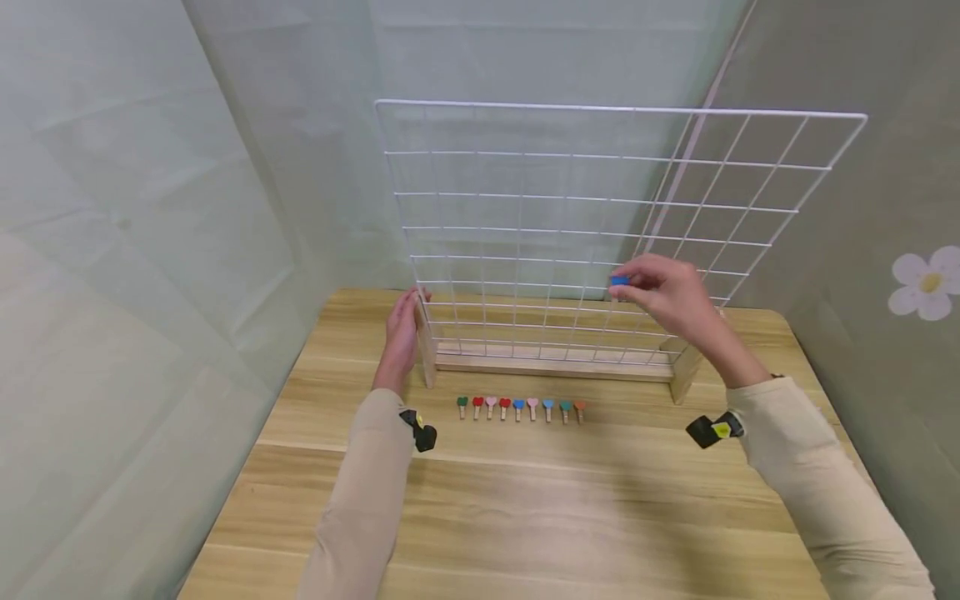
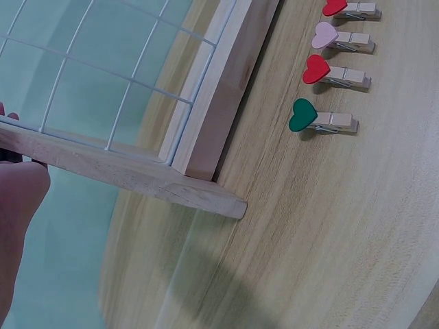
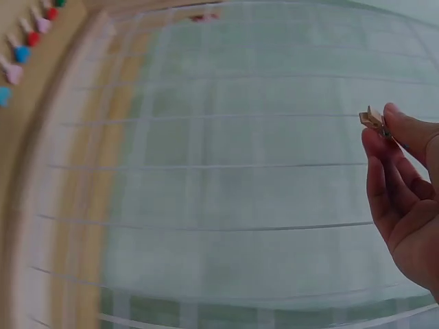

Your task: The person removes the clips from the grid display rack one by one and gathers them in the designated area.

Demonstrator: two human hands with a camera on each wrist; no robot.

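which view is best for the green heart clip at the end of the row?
Left wrist view: the green heart clip is large and sharp, lying on the table apart from the red heart clip. The head view shows it tiny, at the left end of the row. The right wrist view shows only a blurred green speck at its top edge.

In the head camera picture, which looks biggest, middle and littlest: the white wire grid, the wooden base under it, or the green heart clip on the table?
1. white wire grid, biggest by far
2. wooden base, middle
3. green heart clip, littlest
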